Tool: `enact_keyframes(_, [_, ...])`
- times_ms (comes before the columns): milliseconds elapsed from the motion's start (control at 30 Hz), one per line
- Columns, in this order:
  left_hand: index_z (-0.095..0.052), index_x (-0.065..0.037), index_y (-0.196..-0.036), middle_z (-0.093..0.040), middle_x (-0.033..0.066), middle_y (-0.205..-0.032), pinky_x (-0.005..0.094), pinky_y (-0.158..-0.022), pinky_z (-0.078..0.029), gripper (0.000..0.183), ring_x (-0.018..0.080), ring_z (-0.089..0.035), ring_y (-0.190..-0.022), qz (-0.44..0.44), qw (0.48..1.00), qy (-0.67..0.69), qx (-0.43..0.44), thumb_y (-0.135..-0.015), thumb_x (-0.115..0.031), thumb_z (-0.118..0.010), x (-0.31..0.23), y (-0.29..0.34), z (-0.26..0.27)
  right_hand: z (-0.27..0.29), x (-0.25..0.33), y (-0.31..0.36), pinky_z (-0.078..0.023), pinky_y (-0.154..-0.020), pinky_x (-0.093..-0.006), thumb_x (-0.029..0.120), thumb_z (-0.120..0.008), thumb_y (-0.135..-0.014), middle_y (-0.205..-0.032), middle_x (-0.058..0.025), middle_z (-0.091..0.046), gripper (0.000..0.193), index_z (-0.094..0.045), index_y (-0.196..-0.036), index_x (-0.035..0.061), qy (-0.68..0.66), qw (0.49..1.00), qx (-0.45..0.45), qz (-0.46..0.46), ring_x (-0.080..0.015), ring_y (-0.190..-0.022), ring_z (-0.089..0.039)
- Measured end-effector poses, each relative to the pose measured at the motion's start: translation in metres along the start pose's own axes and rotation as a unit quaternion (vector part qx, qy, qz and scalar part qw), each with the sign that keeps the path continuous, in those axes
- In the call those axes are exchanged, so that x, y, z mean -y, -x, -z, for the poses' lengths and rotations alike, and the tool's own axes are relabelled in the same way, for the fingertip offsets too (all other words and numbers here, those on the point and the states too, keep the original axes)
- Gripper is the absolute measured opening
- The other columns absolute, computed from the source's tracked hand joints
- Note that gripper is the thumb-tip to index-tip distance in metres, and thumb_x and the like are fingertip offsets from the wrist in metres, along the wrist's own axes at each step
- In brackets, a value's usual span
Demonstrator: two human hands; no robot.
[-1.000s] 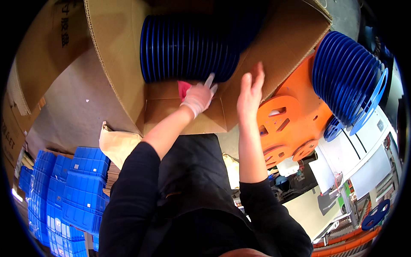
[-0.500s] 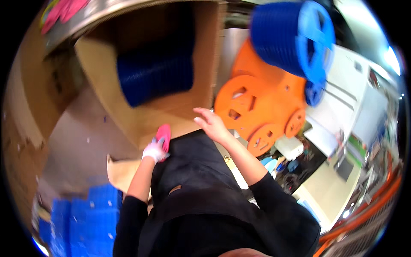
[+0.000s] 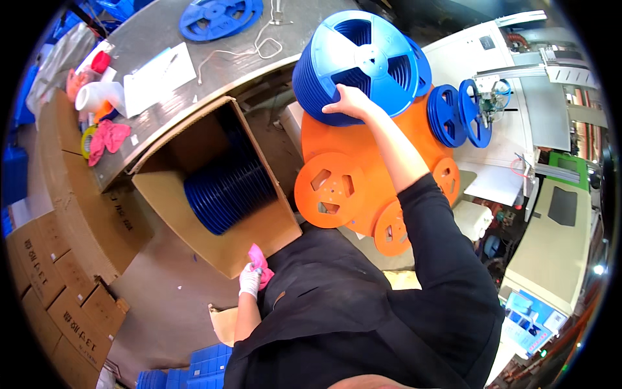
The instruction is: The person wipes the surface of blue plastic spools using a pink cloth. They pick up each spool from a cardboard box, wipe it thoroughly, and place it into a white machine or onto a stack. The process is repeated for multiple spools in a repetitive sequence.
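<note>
My left hand [image 3: 249, 280], in a white glove, is closed on a pink cloth [image 3: 260, 262] in front of my apron, near the cardboard box's near corner. My bare right hand [image 3: 353, 104] reaches to a large stack of blue plastic reels [image 3: 366, 55]. It lies at the lower left rim of the stack's front reel, thumb and fingers apart; whether it presses on the reel cannot be seen. The stack rests on an orange table [image 3: 402, 146]. Inside the open cardboard box [image 3: 243, 253] lies a row of dark blue reels [image 3: 230, 194] on edge.
A grey workbench [image 3: 227, 61] behind the box carries a blue reel [image 3: 220, 18], paper, a white cord and pink cloths. Two blue reels [image 3: 447, 117] stand by the white machine [image 3: 499, 159] at right. Stacked cartons [image 3: 65, 298] fill the left; blue bins [image 3: 210, 363] stand low.
My right hand has moved from beside the box up to the blue reel stack. My left hand still holds the pink cloth. The view has shifted, showing more of the bench.
</note>
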State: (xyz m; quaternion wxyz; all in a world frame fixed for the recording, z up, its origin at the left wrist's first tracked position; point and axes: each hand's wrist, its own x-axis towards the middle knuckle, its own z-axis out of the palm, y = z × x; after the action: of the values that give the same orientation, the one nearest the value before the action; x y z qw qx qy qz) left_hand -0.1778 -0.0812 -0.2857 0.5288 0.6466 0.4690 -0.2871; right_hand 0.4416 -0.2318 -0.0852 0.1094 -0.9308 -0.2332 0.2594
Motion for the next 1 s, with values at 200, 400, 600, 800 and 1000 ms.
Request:
enact_keyframes(200, [-0.062, -0.003, -0.109, -0.067, 0.0123, -0.091, 0.0326, -0.076, -0.05, 0.031, 0.021, -0.063, -0.081, 0.004, 0.997, 0.074, -0.021, -0.082, -0.019, -0.063, -0.065, 0.05, -0.011, -0.044, -0.002, -0.049, -0.047, -0.092, -0.0376, 0.039, -0.081, -0.058, -0.11, -0.0223, -0.064, 0.072, -0.061, -0.114, -0.0012, -0.085, 0.992, 0.088, 0.03, -0.0326, -0.106, -0.061])
enact_keyframes(400, [-0.065, -0.008, -0.101, -0.069, 0.0114, -0.084, 0.0343, -0.058, -0.051, 0.029, 0.021, -0.065, -0.066, 0.035, 0.999, -0.002, -0.041, -0.082, -0.03, -0.063, -0.14, 0.091, 0.019, -0.061, -0.017, -0.025, -0.051, -0.087, -0.0407, 0.028, -0.072, -0.059, -0.102, -0.0221, -0.066, 0.05, -0.062, -0.102, 0.0033, -0.037, 0.999, -0.027, -0.02, -0.0347, -0.098, -0.064])
enact_keyframes(600, [-0.062, -0.009, -0.115, -0.068, 0.0158, -0.097, 0.036, -0.078, -0.051, 0.042, 0.029, -0.066, -0.085, -0.06, 0.993, -0.055, -0.086, -0.08, -0.032, -0.065, -0.064, 0.048, 0.029, -0.054, 0.017, 0.015, -0.049, -0.092, -0.0418, 0.033, -0.07, -0.07, -0.112, -0.0171, -0.065, 0.055, -0.057, -0.118, 0.0089, -0.023, 0.998, 0.004, -0.052, -0.0321, -0.106, -0.062])
enact_keyframes(800, [-0.065, -0.008, -0.107, -0.069, 0.0144, -0.093, 0.0353, -0.076, -0.051, 0.032, 0.0244, -0.067, -0.083, -0.111, 0.989, 0.032, -0.094, -0.081, -0.027, -0.067, -0.066, 0.033, 0.06, -0.033, 0.035, 0.104, -0.047, -0.092, -0.0395, 0.035, -0.074, -0.069, -0.113, -0.0184, -0.064, 0.056, -0.059, -0.114, 0.0059, -0.056, 0.997, -0.016, -0.058, -0.032, -0.11, -0.06])
enact_keyframes(1000, [-0.062, -0.008, -0.111, -0.068, 0.0104, -0.094, 0.0354, -0.077, -0.051, 0.029, 0.0217, -0.064, -0.084, -0.12, 0.989, 0.011, -0.088, -0.084, -0.021, -0.064, -0.109, 0.08, 0.108, 0.011, 0.043, 0.181, -0.047, -0.052, -0.0319, 0.016, -0.071, -0.076, -0.075, -0.0077, -0.06, 0.029, -0.055, -0.094, 0.0018, -0.378, 0.916, -0.11, -0.078, -0.0173, -0.058, -0.056])
